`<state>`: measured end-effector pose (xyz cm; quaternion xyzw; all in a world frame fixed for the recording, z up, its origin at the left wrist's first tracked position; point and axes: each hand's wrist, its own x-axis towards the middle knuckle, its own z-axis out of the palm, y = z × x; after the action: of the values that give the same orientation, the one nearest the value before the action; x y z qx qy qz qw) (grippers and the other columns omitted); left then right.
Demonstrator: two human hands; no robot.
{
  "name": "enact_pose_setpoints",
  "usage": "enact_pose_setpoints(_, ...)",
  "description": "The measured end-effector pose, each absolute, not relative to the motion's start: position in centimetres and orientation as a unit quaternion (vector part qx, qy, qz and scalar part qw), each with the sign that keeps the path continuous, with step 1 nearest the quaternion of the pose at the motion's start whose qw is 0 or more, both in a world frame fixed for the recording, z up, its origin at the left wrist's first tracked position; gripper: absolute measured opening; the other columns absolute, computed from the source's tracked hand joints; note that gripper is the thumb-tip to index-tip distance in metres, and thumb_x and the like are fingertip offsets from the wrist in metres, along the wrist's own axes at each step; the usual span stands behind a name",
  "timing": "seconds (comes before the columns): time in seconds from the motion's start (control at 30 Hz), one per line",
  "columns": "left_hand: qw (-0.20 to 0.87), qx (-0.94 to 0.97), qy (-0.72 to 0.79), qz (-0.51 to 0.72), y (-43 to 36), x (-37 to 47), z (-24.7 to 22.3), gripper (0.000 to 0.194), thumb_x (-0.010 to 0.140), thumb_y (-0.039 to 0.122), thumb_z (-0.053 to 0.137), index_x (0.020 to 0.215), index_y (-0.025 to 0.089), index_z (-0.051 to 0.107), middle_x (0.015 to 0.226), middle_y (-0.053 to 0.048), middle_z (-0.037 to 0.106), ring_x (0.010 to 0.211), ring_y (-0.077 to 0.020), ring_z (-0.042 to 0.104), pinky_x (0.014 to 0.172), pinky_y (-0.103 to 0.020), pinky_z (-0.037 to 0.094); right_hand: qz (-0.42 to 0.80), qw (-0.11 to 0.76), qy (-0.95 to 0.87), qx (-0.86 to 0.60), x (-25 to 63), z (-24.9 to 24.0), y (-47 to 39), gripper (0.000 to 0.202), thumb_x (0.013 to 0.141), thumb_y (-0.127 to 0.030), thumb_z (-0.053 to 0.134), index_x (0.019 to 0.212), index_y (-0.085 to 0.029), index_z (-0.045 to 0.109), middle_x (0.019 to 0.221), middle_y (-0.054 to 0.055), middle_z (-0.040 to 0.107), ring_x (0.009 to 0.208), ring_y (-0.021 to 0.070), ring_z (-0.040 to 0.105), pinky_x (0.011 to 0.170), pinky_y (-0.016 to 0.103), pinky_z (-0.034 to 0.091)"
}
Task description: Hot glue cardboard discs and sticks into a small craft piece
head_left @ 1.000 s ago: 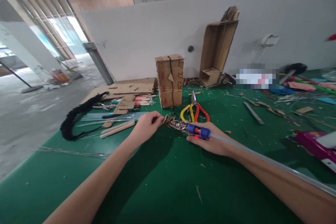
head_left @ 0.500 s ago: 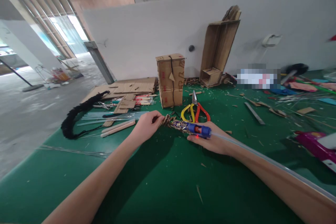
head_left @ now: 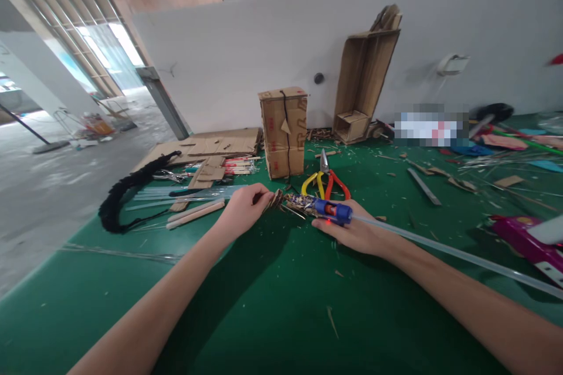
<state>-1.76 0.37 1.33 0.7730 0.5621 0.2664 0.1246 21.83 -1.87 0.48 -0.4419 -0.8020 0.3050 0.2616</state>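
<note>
Left hand [head_left: 244, 208]: fingertips pinching the small cardboard bit [head_left: 277, 200]
Right hand [head_left: 358, 234]: wrapped round the glue gun [head_left: 323, 207], fingers mostly hidden
Cardboard bit: just beside the gunky nozzle [head_left: 299, 202]
Gluing: imo steady wrists, tiny dabs, keep skin clear of the hot end

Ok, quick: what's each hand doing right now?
Left hand: closed, pinching cardboard.
Right hand: holding the glue gun, its grip mostly hidden.

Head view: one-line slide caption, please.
Left hand holds cardboard near the tip of a blue glue gun in the right hand, scissors just beyond on a green table.
</note>
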Motion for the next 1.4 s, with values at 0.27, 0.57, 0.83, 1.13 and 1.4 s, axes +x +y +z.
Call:
enact_pose_setpoints(0.27,0.126,0.772,0.564,0.264,0.43,-1.86,1.22,0.028,0.079,0.035,0.039,0.065,0.016,0.055,0.055,0.002,0.051,0.050,-0.0099,0.042,0.048,-0.022,0.028,0.297,0.269,-0.806,-0.436,21.69,0.48,-1.97,0.032,0.075,-0.047,0.050,0.059,-0.020,0.044,0.048,-0.005,0.041,0.044,0.0085,0.039,0.043,0.023,0.029)
enact_pose_setpoints(0.57,0.128,0.765,0.577,0.256,0.39,-1.78,1.18,0.029,0.079,0.038,0.039,0.064,0.017,0.053,0.052,0.003,0.047,0.049,-0.0097,0.041,0.047,-0.021,0.027,0.301,0.256,-0.807,-0.438,21.66,0.66,-2.00,0.033,0.074,-0.047,0.050,0.058,-0.020,0.043,0.048,-0.005,0.043,0.044,0.0086,0.040,0.043,0.022,0.030)
enact_pose_setpoints(0.83,0.122,0.767,0.576,0.254,0.46,-1.84,1.08,0.029,0.080,0.037,0.040,0.065,0.017,0.053,0.052,0.004,0.046,0.049,-0.0096,0.040,0.047,-0.021,0.026,0.304,0.262,-0.806,-0.436,21.62,0.77,-2.10,0.032,0.074,-0.046,0.051,0.057,-0.020,0.042,0.048,-0.005,0.042,0.045,0.0080,0.039,0.043,0.022,0.030)
enact_pose_setpoints(1.13,0.115,0.767,0.578,0.254,0.29,-1.76,1.33,0.029,0.080,0.037,0.039,0.064,0.016,0.052,0.053,0.004,0.046,0.049,-0.0095,0.040,0.048,-0.021,0.027,0.307,0.252,-0.804,-0.443,21.58,0.68,-2.05,0.031,0.074,-0.048,0.050,0.061,-0.019,0.046,0.051,-0.004,0.046,0.046,0.0086,0.041,0.044,0.022,0.031)
enact_pose_setpoints(1.4,0.113,0.770,0.575,0.253,0.31,-1.80,1.24,0.030,0.081,0.038,0.038,0.064,0.017,0.051,0.053,0.004,0.046,0.050,-0.0094,0.040,0.049,-0.021,0.027,0.315,0.239,-0.819,-0.416,21.69,0.73,-2.01,0.029,0.074,-0.047,0.051,0.066,-0.019,0.050,0.054,-0.004,0.048,0.048,0.0087,0.042,0.045,0.022,0.032)
